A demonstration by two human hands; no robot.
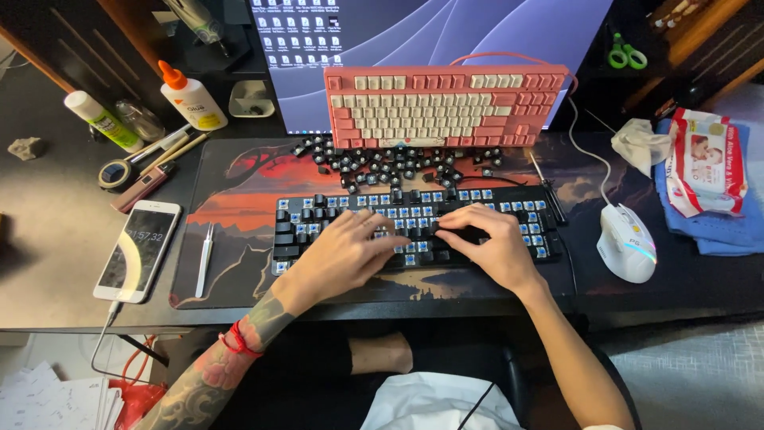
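A dark desk [48, 239] carries a wide desk mat [239, 199] printed with a red sunset scene, set in front of a lit monitor [414, 32]. A pink keyboard [446, 103] leans against the screen's lower edge, and a heap of loose black keycaps [382, 163] lies below it. To the left sit a glue bottle [191, 99], a roll of tape [115, 173], tweezers [204, 259] and a white phone [139, 248]; to the right, a white mouse [627, 243] and a pack of wet wipes [704, 163] on a blue cloth [728, 235]. The black keyboard [334, 219], with many blue switches bare, lies mid-mat. The left hand [346, 255] rests on it palm down, fingers loosely spread, gripping nothing visible. The right hand [489, 243] presses curled fingers onto the keys; whether it pinches a cap cannot be told.
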